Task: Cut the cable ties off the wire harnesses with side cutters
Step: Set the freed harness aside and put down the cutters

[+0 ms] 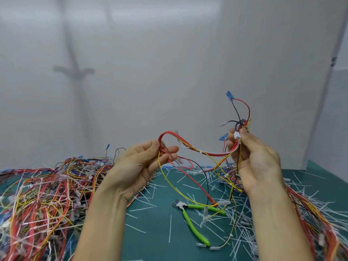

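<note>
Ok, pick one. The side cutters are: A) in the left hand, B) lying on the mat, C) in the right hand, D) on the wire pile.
B: the cutters lie on the mat, and the left hand and right hand both hold a harness.

Left heap of red and yellow wire harnesses (37, 204): cut by left, near edges.
Right heap of red harnesses (323, 227): runs off right edge.
Green-handled side cutters (190, 222): far handle partly under wires.
Red-white-yellow harness (214, 153): partly hidden inside right hand (254, 157).
</note>
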